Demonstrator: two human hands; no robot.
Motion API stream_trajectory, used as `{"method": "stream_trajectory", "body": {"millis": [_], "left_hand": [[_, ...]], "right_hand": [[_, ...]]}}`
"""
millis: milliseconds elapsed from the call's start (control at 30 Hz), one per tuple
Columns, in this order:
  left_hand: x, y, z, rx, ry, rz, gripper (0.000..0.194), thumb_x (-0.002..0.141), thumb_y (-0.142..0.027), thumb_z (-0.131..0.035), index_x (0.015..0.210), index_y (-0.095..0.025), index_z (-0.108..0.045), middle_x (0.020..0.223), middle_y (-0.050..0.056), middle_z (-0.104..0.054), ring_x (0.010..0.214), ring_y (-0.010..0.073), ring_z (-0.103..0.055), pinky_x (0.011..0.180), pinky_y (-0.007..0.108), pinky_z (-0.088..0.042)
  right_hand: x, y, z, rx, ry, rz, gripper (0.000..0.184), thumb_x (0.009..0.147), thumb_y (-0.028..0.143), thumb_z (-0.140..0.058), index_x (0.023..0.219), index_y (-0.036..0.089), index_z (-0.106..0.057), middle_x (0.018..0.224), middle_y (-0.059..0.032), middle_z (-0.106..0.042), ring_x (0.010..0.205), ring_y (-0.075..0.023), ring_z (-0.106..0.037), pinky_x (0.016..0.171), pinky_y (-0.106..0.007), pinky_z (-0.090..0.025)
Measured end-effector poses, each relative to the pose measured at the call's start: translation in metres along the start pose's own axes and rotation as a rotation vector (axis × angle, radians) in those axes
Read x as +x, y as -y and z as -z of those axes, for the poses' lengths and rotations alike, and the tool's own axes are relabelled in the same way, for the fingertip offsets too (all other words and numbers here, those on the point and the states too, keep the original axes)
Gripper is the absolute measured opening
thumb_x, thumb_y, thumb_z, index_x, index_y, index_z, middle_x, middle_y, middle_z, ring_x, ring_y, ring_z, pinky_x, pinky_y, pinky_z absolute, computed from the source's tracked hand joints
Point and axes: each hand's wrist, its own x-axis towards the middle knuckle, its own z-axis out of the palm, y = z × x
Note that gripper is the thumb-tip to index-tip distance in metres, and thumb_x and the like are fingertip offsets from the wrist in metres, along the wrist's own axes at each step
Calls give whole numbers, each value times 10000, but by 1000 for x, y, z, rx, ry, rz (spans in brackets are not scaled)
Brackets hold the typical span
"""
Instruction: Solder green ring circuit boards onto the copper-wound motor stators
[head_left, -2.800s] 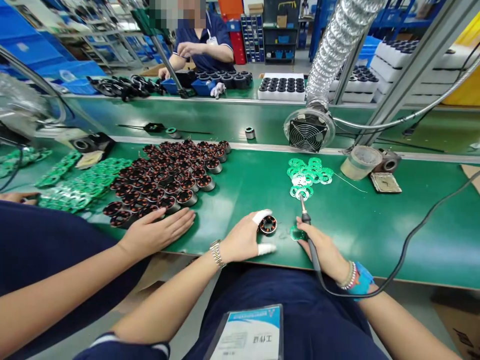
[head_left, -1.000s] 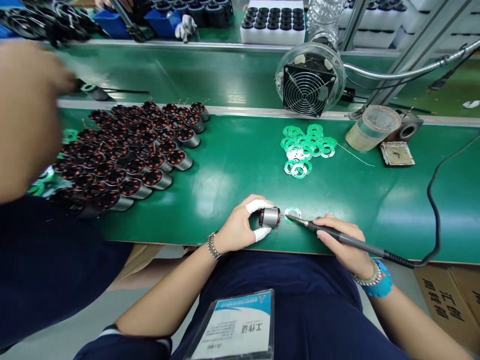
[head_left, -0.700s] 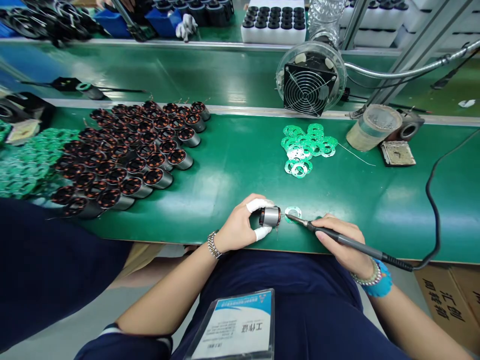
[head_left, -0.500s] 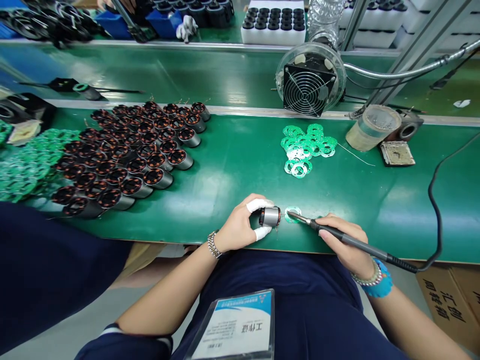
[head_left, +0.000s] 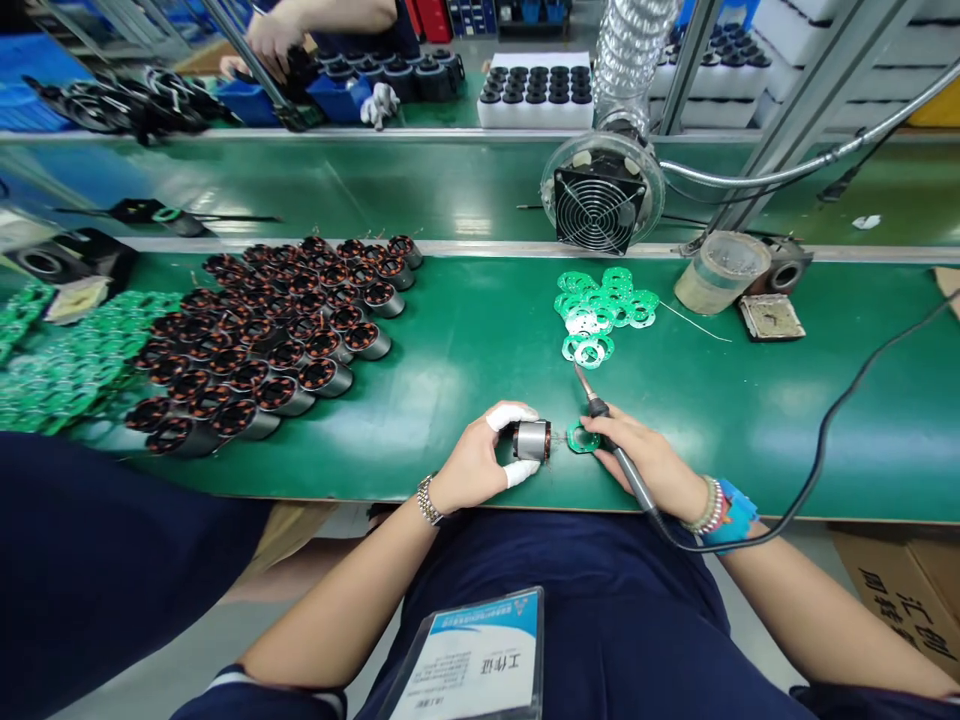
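Observation:
My left hand [head_left: 480, 455], with white covers on thumb and finger, grips a motor stator [head_left: 532, 440] lying on its side near the bench's front edge. Thin wires stick out of the stator's right end. Just right of them, my right hand [head_left: 645, 455] pinches a green ring-shaped circuit board [head_left: 583, 437] at its edge. That same hand also holds a soldering iron [head_left: 626, 470], its tip pointing away from me, above the board. Farther back lies a loose pile of similar ring boards [head_left: 604, 305].
Many stators [head_left: 262, 340] stand in rows at left, beside stacked green boards [head_left: 90, 350]. A fan [head_left: 600, 208] on a duct stands at the back. A tub [head_left: 720, 272] and a sponge tray [head_left: 772, 317] sit at right. Across the bench, another person's hands [head_left: 277, 40] handle something dark.
The iron's tip has lifted off the ring board and swung to point away from me. My right hand has moved left and taken hold of the board. My view has tilted up slightly.

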Motion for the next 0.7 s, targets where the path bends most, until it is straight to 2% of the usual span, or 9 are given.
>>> {"method": "stream_trajectory", "body": {"millis": [67,133,233,300,367,467,567,700], "left_hand": [[-1,-2,-3,-150,13,42,443,673,-237,-676,1049,-203,-444,1086,98,-561,974,218,-597,853,383,-495],[-2,-4,-8,-202,20,51,487,685,-259,-674,1094,-206,-414,1087,98,-573,969,215,-609,851,383,-504],[-2,-8,-14,58,2,40,493,684,-266,-693,1114,-203,-458,1116,100,-596,1058,251,-580,991,479,-400],[-2,-10,-18,260,-23,36,467,669,-270,-717,1081,-201,-508,1142,102,-605,1129,279,-539,1066,542,-277],[-3,-10,-19,354,-54,36,466,655,-289,-732,1066,-199,-531,1160,109,-605,1164,295,-513,1076,567,-240],[-6,-9,-18,386,-79,22,493,659,-317,-732,1095,-192,-539,1171,125,-598,1157,296,-520,1048,548,-310],[-13,-7,-12,334,-109,-25,468,706,-290,-700,1130,-189,-530,1132,117,-616,1072,253,-578,948,444,-452],[-20,-3,-1,246,-169,-157,88,792,-206,-610,873,-179,-627,909,60,-675,840,158,-640,777,290,-519]], "right_hand": [[3,4,-1,-30,-118,-31,237,866,143,-467,1081,207,-544,989,-67,-652,986,-192,-625,860,-325,-525],[5,13,-1,-31,-264,-98,176,858,164,-516,1018,219,-566,875,-42,-670,807,-167,-662,766,-281,-547],[7,31,0,65,-394,-230,194,823,208,-597,1012,230,-555,861,-31,-671,698,-148,-651,689,-261,-551],[10,41,0,227,-358,-301,243,815,239,-613,1045,234,-536,933,-43,-660,710,-144,-642,660,-258,-551],[14,47,0,398,-261,-319,281,812,267,-621,1075,235,-527,982,-55,-638,749,-144,-629,651,-254,-547],[20,50,3,506,-107,-279,314,798,306,-645,1085,229,-543,922,-46,-619,743,-138,-604,650,-250,-534],[26,50,5,489,-34,-207,383,766,331,-683,1095,231,-515,962,-45,-629,807,-151,-610,726,-270,-528],[32,50,-1,351,-34,-151,448,738,332,-712,1113,238,-485,1029,-44,-625,951,-181,-603,867,-313,-492]]}}
